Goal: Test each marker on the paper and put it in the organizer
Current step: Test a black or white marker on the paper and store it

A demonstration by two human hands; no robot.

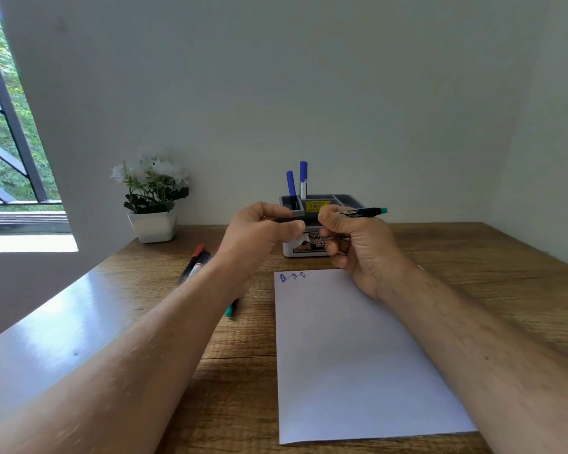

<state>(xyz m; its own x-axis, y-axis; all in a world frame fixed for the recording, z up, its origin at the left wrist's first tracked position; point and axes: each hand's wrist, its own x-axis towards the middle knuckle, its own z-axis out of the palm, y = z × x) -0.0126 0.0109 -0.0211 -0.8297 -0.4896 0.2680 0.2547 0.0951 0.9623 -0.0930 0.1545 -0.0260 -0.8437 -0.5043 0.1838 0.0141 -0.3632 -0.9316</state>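
From the head camera, we hold a green-tipped marker [358,212] level in front of the organizer [318,224], left hand [259,234] and right hand [351,244] both curled around it. Two blue markers [297,181] already stand inside; blue test marks top the paper [358,355]. Several markers [195,260] wait at left. Open desk [473,250] lies to the right.
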